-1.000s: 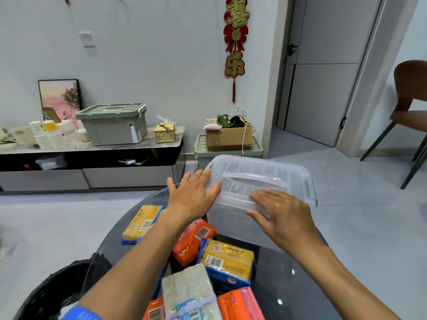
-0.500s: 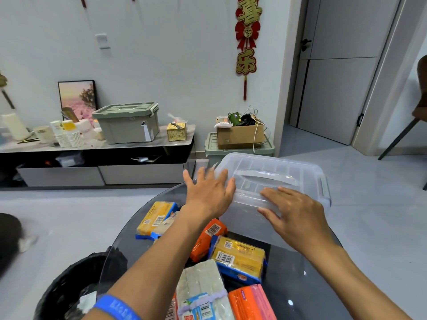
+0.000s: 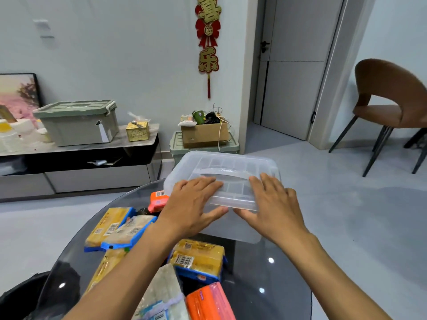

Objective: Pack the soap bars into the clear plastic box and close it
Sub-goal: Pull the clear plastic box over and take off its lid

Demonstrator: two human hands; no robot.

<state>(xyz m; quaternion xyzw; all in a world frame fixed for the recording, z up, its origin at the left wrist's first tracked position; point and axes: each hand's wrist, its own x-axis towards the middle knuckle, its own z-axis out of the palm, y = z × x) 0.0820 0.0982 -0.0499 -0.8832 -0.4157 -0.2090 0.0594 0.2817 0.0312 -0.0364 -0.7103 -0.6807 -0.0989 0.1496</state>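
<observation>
The clear plastic box (image 3: 231, 165) stands at the far side of the round glass table (image 3: 265, 273) with its lid on. My left hand (image 3: 191, 204) and my right hand (image 3: 272, 204) both grip the lid's near edge, fingers spread flat on top and thumbs hooked under the rim. Wrapped soap bars lie on the table in front of the box: yellow packs (image 3: 198, 257) (image 3: 108, 225), a white pack (image 3: 131, 229), orange packs (image 3: 158, 199) (image 3: 208, 301), and a pale multi-pack (image 3: 164, 294) nearest me.
A black bin (image 3: 20, 299) sits below the table's left edge. A low TV cabinet (image 3: 76, 167) with a green storage box (image 3: 78, 121) lines the far wall. A second green bin (image 3: 203, 144) holds a cardboard box. A brown chair (image 3: 390, 107) stands at right.
Both hands have slid to the near edge of the lid, the left one moving from the box's left corner toward the middle. The view shifted right, bringing the chair back into sight.
</observation>
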